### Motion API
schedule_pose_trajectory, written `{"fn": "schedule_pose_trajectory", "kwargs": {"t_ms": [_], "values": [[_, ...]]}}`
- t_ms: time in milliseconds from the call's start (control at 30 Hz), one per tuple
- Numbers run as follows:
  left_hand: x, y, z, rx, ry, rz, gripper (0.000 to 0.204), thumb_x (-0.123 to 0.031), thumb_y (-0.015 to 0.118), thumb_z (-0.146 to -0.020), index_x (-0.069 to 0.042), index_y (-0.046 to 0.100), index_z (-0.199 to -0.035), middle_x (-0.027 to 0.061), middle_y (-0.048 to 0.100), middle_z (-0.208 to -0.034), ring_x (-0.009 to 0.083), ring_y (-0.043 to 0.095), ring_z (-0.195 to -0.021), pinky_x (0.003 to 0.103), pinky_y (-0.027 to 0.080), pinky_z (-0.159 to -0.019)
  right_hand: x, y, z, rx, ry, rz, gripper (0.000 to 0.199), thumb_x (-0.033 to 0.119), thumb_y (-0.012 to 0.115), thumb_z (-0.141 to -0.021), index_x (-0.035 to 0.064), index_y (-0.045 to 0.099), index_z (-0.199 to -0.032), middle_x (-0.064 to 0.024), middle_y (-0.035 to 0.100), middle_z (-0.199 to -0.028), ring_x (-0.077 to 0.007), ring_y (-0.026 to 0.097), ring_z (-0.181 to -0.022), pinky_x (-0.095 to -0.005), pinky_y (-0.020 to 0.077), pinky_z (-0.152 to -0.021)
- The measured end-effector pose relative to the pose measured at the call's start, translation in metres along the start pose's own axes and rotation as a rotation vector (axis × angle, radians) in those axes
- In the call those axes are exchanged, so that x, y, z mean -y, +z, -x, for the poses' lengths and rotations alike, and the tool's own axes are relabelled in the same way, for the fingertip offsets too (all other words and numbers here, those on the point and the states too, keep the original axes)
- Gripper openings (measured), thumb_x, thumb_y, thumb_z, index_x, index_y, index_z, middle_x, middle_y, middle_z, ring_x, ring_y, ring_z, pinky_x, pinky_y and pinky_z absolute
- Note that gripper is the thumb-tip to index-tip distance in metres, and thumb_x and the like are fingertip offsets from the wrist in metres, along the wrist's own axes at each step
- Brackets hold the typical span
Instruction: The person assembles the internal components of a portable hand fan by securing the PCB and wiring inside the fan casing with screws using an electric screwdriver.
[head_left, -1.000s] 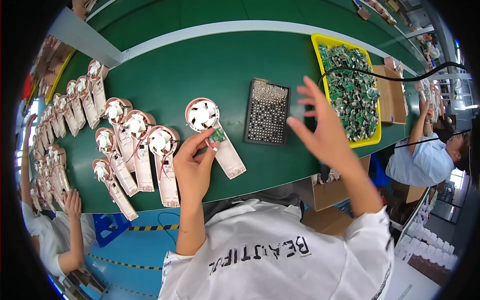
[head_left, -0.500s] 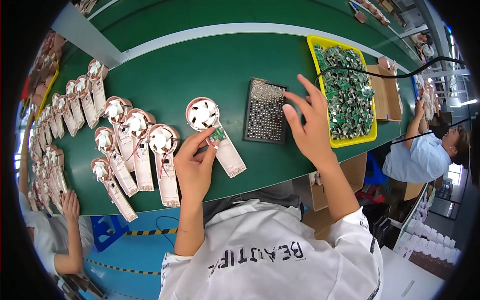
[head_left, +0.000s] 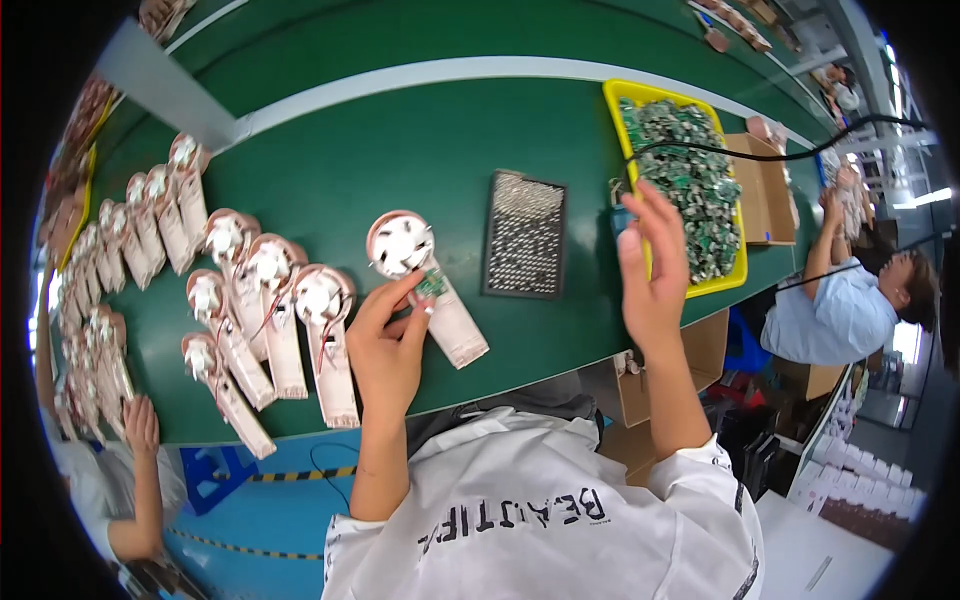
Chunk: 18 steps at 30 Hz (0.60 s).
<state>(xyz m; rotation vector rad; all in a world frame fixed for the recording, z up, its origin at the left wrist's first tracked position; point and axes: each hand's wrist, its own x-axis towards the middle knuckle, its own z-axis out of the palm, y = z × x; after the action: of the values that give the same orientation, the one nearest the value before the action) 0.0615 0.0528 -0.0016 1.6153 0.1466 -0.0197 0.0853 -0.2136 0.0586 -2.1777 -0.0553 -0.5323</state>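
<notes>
A green circuit board point(head_left: 431, 285) sits pinched by the left hand point(head_left: 386, 345); the right hand point(head_left: 656, 278) gapes near a yellow tray point(head_left: 741, 258).

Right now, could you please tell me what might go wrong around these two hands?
The left hand pinches a small green circuit board at the pink fan unit; it might slip from that grip. The right hand is close beside the yellow tray, heaped with circuit boards, so a bump could spill some. The black cable crosses the view of that tray and might snag if pulled.
</notes>
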Motion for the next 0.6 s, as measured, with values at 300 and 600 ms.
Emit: {"fn": "schedule_pose_trajectory", "kwargs": {"t_ms": [300,600], "values": [[0.0,-0.004,-0.005,0.023,-0.1,-0.001,0.031,0.007,0.068,-0.085,0.002,0.067,-0.116,0.0069,0.066,-0.108,0.0112,0.063,-0.094,0.021,0.052,-0.075,0.03,0.027,0.06,0.109,0.029,0.464,0.078,0.042,0.075,-0.081,-0.0059,0.044,-0.134,-0.0224,0.054,-0.129,-0.0386,0.055,-0.111,-0.045,0.0443,-0.094],[0.002,-0.001,-0.008,0.021,-0.086,0.025,0.032,0.007,0.067,-0.085,0.004,0.065,-0.117,0.01,0.066,-0.109,0.0134,0.064,-0.095,0.022,0.054,-0.076,0.022,0.072,0.052,0.161,0.088,0.473,0.108,0.049,0.077,-0.077,-0.0095,0.021,-0.148,-0.0311,0.032,-0.145,-0.0439,0.044,-0.123,-0.049,0.0382,-0.099]]}}
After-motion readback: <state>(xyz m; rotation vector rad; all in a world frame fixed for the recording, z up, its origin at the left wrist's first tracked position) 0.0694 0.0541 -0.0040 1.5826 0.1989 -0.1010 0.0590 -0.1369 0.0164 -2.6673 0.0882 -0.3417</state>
